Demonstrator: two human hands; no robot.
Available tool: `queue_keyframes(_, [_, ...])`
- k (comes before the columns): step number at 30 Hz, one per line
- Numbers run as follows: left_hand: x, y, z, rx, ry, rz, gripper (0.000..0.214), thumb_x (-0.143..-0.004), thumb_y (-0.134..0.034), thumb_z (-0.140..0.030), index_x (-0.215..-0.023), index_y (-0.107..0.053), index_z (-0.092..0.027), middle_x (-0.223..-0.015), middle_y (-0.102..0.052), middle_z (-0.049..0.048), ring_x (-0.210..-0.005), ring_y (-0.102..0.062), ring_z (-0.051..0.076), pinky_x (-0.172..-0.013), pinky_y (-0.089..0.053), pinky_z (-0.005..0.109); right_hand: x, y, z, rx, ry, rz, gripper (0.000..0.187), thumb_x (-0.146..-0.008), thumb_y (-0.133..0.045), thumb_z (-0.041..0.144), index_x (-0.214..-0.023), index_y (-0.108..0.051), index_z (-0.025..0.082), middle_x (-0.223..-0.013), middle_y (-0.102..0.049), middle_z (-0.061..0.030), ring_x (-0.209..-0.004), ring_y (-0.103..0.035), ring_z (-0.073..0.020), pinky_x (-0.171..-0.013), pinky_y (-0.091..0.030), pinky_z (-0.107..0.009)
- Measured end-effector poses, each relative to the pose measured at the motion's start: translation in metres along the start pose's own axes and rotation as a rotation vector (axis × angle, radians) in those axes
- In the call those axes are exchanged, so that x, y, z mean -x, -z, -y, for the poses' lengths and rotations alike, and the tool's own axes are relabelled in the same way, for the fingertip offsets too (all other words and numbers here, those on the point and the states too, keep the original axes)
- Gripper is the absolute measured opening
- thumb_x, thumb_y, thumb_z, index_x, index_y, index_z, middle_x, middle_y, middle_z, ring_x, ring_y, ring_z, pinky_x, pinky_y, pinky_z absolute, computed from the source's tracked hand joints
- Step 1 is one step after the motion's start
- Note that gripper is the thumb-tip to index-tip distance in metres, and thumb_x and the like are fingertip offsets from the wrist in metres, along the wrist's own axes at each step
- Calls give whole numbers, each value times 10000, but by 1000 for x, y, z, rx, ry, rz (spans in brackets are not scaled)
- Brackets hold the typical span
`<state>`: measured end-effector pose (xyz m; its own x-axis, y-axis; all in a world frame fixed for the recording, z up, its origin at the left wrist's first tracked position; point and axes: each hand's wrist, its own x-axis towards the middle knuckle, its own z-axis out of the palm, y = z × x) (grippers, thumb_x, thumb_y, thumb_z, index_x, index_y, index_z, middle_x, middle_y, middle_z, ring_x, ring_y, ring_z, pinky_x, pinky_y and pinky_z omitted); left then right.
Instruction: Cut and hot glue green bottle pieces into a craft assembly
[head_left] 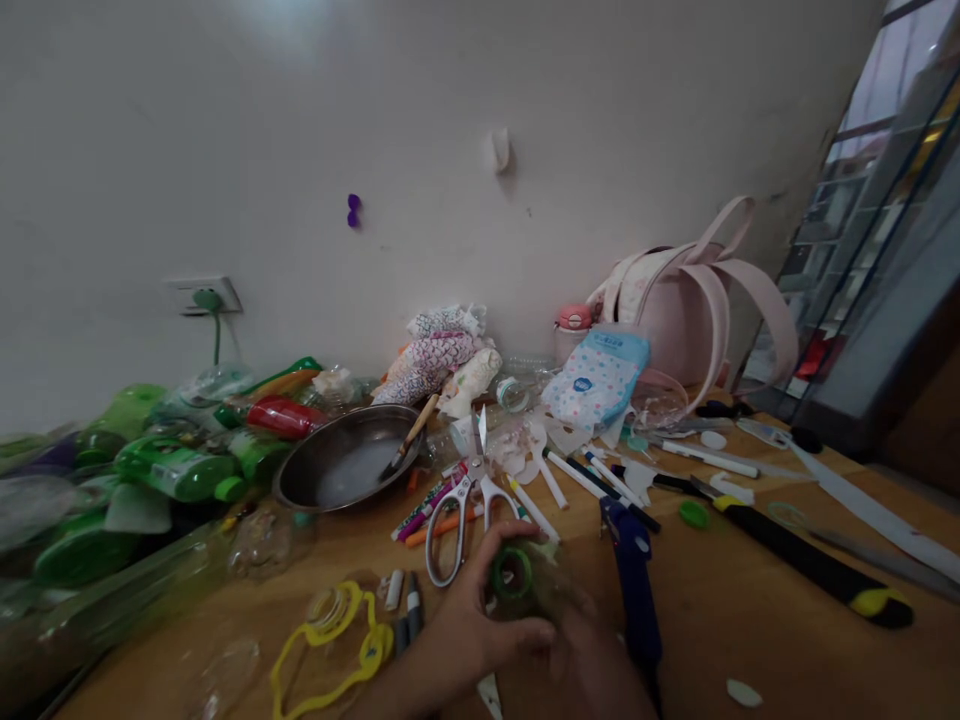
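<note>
On a wooden tabletop (697,630), one green bottle (525,578) sits at the clock's centre, near the bottom edge, its open mouth facing the wearer. The left hand (486,605) curls thumb and fingers round its neck, likely to steady it; the right hand (589,640) meets its side, too blurred to tell its grip. At eleven, one pair of scissors (476,468) lies handles nearest, perhaps for easy reach. At ten, one brush (412,435) leans in one metal bowl (304,472). At three: one blue glue gun (634,590), one utility knife (787,550).
</note>
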<state>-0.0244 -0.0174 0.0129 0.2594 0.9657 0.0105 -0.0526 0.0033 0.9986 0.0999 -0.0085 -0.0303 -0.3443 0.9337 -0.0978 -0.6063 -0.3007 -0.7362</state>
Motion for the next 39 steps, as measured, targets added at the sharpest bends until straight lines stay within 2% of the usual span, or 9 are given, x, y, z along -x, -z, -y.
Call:
queue_keyframes(4, [1, 0, -3, -30, 21, 17, 653, -587, -821, -294, -1156, -503, -262, -1033, -616, 47, -932, -602, 236, -801, -466, 329, 0, 1, 0, 35, -5, 6, 325, -571, -820, 502, -817, -774, 296, -795, -755, -35, -838, -692, -258, -787, -530, -398])
queue_keyframes(11, [1, 0, -3, -25, -31, 47, 652, -626, -809, -370, -1178, -480, -259, -1131, -609, 79, -1027, -591, 262, -874, -449, 356, 5, -1, 0, -104, -58, -36, 295, -611, -822, 447, -820, -768, 246, -773, -755, -35, -732, -700, -220, -708, -532, -332])
queue_keyframes(17, [1, 1, 3, -45, -20, 78, 702, -659, -776, -458, -1222, -409, -255, -1166, -573, 92, -1052, -561, 265, -903, -424, 385, 4, -4, 6, -106, -60, 51, 308, -552, -866, 436, -807, -781, 284, -745, -753, -7, -688, -691, -188, -711, -526, -305])
queue_keyframes(22, [-1, -1, 7, 11, -176, -4, 610, -648, -799, -427, -1042, -360, -271, -1251, -492, 92, -1166, -491, 270, -957, -380, 389, 2, 5, 1, -25, -20, 16, 250, -649, -817, 427, -825, -776, 255, -727, -734, -4, -647, -651, -149, -626, -486, -243])
queue_keyframes(24, [-2, -1, 8, 35, -179, -1, 593, -644, -807, -421, -991, -348, -275, -1242, -502, 84, -1157, -495, 259, -945, -387, 380, 2, 6, -1, -19, -32, -1, 269, -621, -832, 430, -813, -772, 251, -711, -721, -2, -631, -634, -146, -602, -474, -238])
queue_keyframes(28, [-4, 0, 10, 39, -179, -17, 571, -644, -793, -477, -1024, -417, -276, -1254, -513, 81, -1161, -490, 265, -931, -396, 364, -1, 4, -6, -61, -100, -35, 360, -497, -884, 452, -753, -755, 235, -637, -679, 11, -539, -567, -118, -516, -430, -217])
queue_keyframes(31, [-5, 2, 11, 30, -179, -27, 555, -667, -766, -501, -1094, -490, -279, -1180, -553, 68, -1077, -532, 253, -861, -430, 335, -4, 7, -10, -16, -73, -38, 348, -535, -866, 453, -754, -737, 216, -600, -636, 22, -502, -519, -104, -483, -390, -210])
queue_keyframes(34, [-5, 3, 12, 24, -164, -39, 559, -664, -771, -490, -1125, -535, -280, -1058, -590, 41, -951, -558, 219, -785, -447, 304, -5, 12, -11, 65, -8, -19, 319, -607, -825, 456, -795, -737, 214, -661, -658, 4, -561, -559, -131, -523, -418, -231])
queue_keyframes(39, [-5, 4, 16, 97, -154, -87, 514, -679, -775, -449, -1117, -570, -274, -1029, -618, 34, -954, -568, 219, -812, -443, 308, -3, 10, -7, 64, -43, -53, 372, -598, -819, 500, -832, -746, 221, -713, -689, -11, -595, -589, -138, -539, -434, -230])
